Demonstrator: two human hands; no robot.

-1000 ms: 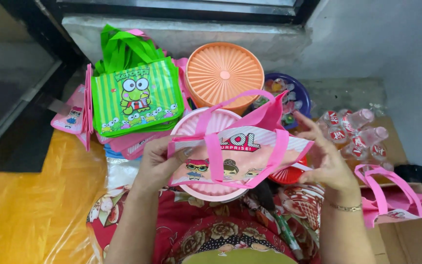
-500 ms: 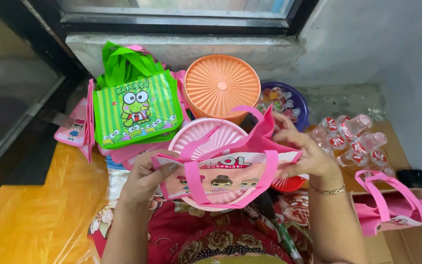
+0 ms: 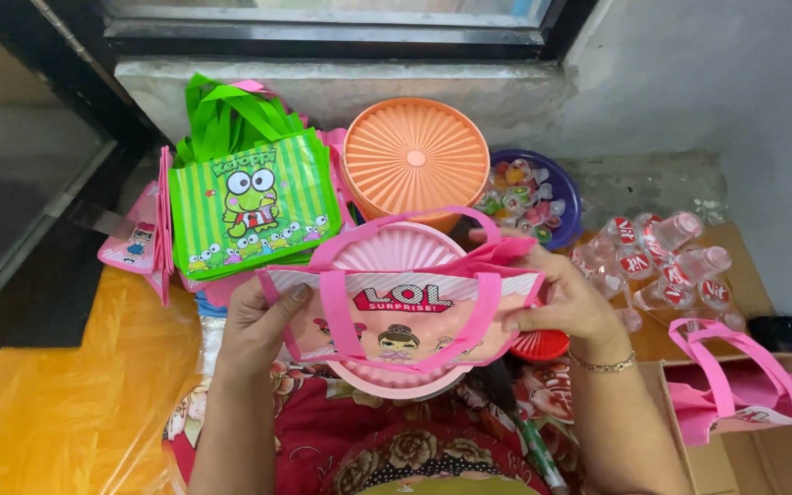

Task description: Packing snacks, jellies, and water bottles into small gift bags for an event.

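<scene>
**Both hands hold a pink tote bag open at its top edge**

Largest to smallest:

- Yellow-orange floor mat (image 3: pixel 57 403), lower left, carries most of the pile.
- Cardboard box (image 3: pixel 744 458) at the lower right corner, holding another pink tote (image 3: pixel 735 403), handles up.
- Green striped tote with a cartoon frog (image 3: pixel 251 206), upright at the mat's far edge, in front of a stack of like bags; green handles stick up behind it.
- Orange ribbed round lid (image 3: pixel 416 156) on its tub, far centre by the wall ledge.
- Pink tote bag (image 3: pixel 405 316), centre, over the lap. Pink handles, cartoon doll print, red lettering band. Looks like light, soft non-woven fabric: floppy, won't hold shape unsupported. Best held at the top hem corners or the handle straps.
- Pale pink ribbed lid (image 3: pixel 387 246) right behind the bag.
- Blue bowl (image 3: pixel 568 188) of small wrapped jelly cups, right of the orange lid.
- Cluster of small clear water bottles (image 3: pixel 666 261) with red-and-white labels, right edge, lying down.
- Left hand (image 3: pixel 258 325): fingers curled on the bag's left top corner, thumb in front.
- Right hand (image 3: pixel 566 302): fingers pinching the right top edge, narrow.
- Red cap or lid (image 3: pixel 543 345) just below the right hand, partly hidden.
</scene>
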